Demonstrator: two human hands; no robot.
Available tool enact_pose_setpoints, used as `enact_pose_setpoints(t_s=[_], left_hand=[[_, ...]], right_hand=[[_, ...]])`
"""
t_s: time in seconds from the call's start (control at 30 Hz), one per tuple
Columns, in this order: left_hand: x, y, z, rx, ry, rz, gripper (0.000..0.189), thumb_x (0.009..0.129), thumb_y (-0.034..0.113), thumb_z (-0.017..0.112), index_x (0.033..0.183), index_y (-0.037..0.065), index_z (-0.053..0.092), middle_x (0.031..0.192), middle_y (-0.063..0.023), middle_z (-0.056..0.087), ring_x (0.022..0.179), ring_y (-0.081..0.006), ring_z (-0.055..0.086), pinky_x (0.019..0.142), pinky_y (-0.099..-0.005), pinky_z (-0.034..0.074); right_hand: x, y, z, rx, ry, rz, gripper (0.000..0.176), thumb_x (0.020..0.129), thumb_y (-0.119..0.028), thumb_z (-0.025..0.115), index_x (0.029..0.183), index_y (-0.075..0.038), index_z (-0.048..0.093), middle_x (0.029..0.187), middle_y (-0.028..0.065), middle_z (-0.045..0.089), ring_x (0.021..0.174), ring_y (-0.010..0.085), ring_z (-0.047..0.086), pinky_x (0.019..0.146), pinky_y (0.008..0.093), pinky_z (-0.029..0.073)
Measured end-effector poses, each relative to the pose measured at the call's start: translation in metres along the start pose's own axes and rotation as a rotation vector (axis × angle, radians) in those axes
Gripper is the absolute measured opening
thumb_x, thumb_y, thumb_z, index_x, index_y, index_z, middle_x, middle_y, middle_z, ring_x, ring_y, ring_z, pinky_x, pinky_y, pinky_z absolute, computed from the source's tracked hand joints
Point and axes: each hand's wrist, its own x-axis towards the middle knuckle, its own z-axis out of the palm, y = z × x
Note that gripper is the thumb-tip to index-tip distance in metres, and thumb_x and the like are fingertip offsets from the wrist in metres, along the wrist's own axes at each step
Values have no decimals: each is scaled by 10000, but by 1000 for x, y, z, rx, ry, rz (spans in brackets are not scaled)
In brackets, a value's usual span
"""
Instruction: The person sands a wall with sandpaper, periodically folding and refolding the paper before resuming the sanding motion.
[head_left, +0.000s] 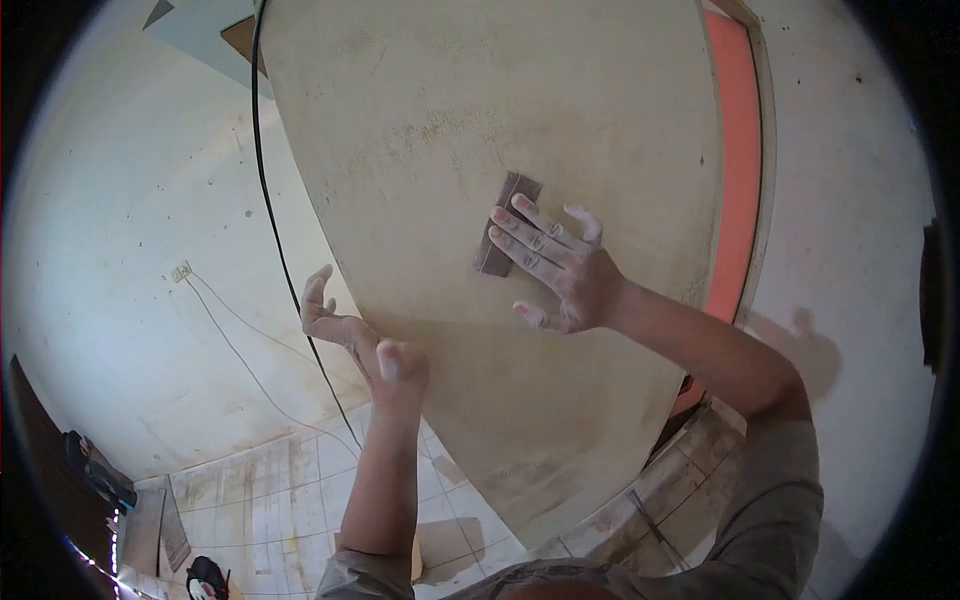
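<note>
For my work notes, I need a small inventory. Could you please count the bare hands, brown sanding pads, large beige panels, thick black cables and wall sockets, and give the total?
Bare hands: 2 (left hand, right hand)
Brown sanding pad: 1
Large beige panel: 1
Thick black cable: 1
Wall socket: 1
Total: 6

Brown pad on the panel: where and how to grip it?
Likely best at the lower end of the brown pad, pinched across its long edges from the camera side: it's a narrow strip against the panel, and the right hand covers its middle.
</note>
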Motion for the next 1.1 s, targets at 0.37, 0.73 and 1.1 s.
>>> enact_pose_setpoints(t_s=[0.37, 0.73, 1.1], left_hand=[[1, -47, -2, -228, 41, -6, 1345, 712, 1051, 114, 1521, -12, 273, 1536, -248, 352, 1454, -390, 344, 1167, -581, 247], [-1, 6, 1, -165, -44, 100, 1245, 810, 958, 399, 1513, -56, 231, 1491, -239, 319, 1420, -391, 302, 1099, -552, 283], [-13, 7, -7, -335, -4, 3, 965, 932, 695, 566, 1469, -69, 325, 1463, -215, 356, 1355, -363, 372, 1087, -517, 315]], right_hand=[[146, 41, -53, -35, 346, 155, 685, 995, -425, 529, 1559, -46, 440, 1641, 166, 409, 1532, 327, 359, 1178, 574, 220], [-54, -72, 43, 33, 253, 571, 676, 1020, -412, 507, 1572, -27, 435, 1678, 163, 348, 1571, 293, 294, 1168, 523, 222], [-166, -274, 137, 511, 292, 1519, 655, 1102, -156, 393, 1649, 34, 85, 1732, 224, 102, 1610, 311, 107, 1296, 412, 90]])
